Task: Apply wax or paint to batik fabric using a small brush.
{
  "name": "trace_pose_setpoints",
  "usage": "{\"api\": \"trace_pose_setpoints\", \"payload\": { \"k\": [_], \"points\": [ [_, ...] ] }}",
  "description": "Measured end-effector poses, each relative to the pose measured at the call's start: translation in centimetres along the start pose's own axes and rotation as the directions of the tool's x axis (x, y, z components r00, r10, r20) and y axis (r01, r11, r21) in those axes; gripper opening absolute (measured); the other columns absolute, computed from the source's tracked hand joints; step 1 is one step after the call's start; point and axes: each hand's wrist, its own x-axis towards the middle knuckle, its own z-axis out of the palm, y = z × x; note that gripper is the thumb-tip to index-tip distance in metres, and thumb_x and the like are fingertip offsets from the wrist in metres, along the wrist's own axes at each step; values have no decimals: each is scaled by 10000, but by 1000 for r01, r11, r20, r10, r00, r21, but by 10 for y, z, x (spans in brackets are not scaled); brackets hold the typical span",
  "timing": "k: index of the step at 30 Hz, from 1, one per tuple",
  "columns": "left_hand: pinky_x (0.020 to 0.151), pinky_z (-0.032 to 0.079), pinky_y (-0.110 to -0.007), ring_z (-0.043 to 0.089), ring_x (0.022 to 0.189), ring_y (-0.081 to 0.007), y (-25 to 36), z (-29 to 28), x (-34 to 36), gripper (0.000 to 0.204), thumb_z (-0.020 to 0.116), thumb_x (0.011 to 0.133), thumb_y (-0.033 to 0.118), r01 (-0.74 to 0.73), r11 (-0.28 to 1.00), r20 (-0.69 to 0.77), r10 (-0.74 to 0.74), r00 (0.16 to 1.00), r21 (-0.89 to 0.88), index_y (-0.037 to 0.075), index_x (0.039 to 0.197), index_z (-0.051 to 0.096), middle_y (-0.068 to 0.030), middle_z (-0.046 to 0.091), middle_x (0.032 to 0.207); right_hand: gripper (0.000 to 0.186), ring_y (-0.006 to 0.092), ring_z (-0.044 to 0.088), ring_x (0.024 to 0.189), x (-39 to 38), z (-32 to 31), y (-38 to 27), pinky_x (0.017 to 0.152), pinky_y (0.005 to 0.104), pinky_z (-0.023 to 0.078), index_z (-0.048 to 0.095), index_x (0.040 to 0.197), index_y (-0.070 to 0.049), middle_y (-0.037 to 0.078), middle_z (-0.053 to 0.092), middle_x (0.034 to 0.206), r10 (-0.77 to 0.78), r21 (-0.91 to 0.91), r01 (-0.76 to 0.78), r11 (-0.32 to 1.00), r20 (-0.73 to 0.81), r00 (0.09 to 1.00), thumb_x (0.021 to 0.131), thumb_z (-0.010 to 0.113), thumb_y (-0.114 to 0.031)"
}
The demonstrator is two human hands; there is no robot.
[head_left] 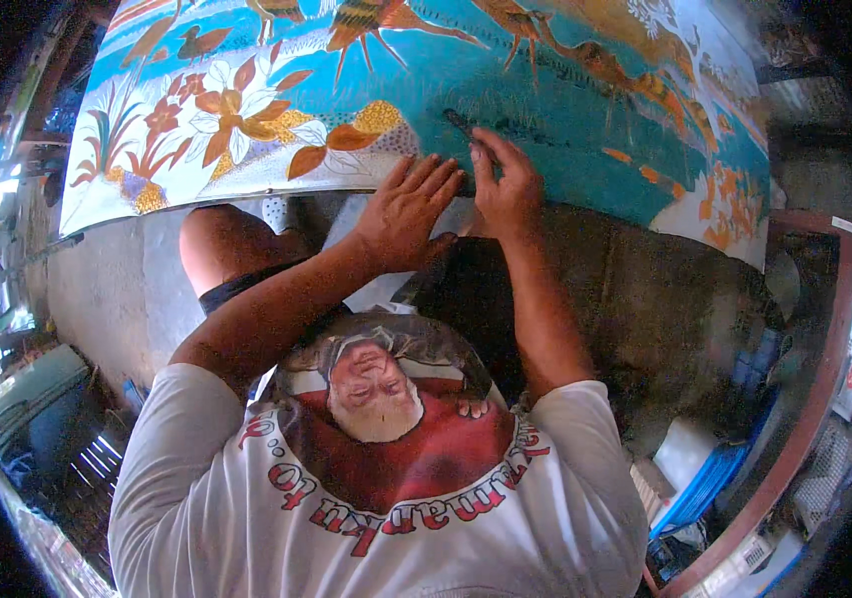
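A large painted panel (565,159) spreads before me, with a teal background, brown birds and white and brown flowers. My left hand (409,214) lies flat near its front edge, fingers stretched out and holding nothing. Just to the right, my right hand (509,184) pinches a slim, dark, brush-like tool (460,122). The tool slants up and to the left, its far end at the teal surface; whether that end touches the paint is hard to tell. Dark strokes (520,130) show on the teal beside my right fingers.
My bare knee (221,244) is under the panel's front edge at left. On the right stands a reddish-brown frame (835,329), with a stack of blue-edged items (710,488) next to it. A grey-green bin-like object (37,384) sits at the far left.
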Motion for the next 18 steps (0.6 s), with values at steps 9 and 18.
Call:
{"api": "trace_pose_setpoints", "payload": {
  "k": [9,18],
  "points": [
    [1269,201,-533,352,1519,-359,-1,0,-2,853,723,865,443,2,1000,-2,-2,1000,-11,13,1537,419,-195,435,1592,223,317,729,1052,0,2,-4,919,397,561,732,1176,-25,169,749,1129,6,49,-5,999,-5,1000,983,646,-99],
    [1266,203,-549,345,1517,-379,0,-1,2,850,717,874,439,-6,1000,8,6,1000,-8,14,1539,399,-201,429,1589,239,347,721,1024,4,8,2,900,420,562,724,1201,-53,183,743,1117,16,74,-20,997,48,999,991,638,-127]
  ]
}}
